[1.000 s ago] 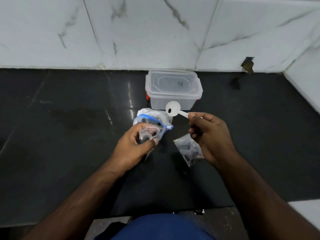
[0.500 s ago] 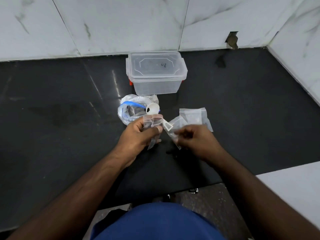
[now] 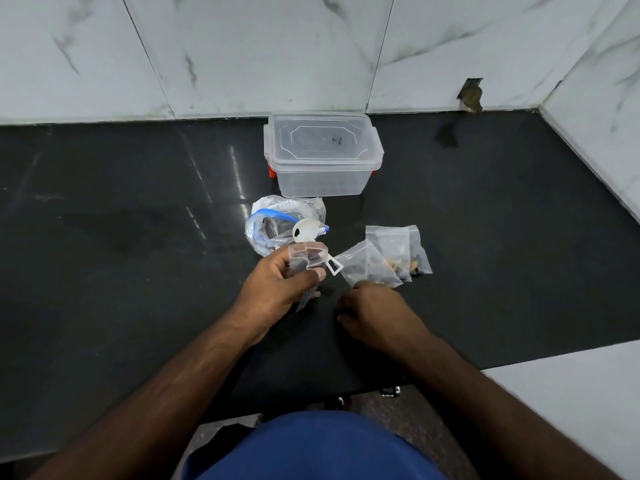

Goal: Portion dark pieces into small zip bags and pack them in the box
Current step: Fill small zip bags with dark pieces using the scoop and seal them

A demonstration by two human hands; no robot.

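Left hand (image 3: 277, 282) raised, fingers (image 3: 313, 274) pinching small zip bag (image 3: 306, 255) and scoop (image 3: 304, 231); right hand (image 3: 375, 311) low over counter (image 3: 121, 258), fingers curled, holding nothing visible.

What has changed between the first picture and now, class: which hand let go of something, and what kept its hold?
The right hand has let go of the white scoop, which now lies at the big blue-zip bag, and has dropped low to the counter by the filled small bags. The left hand keeps its grip on a small bag. The lidded box stays shut.
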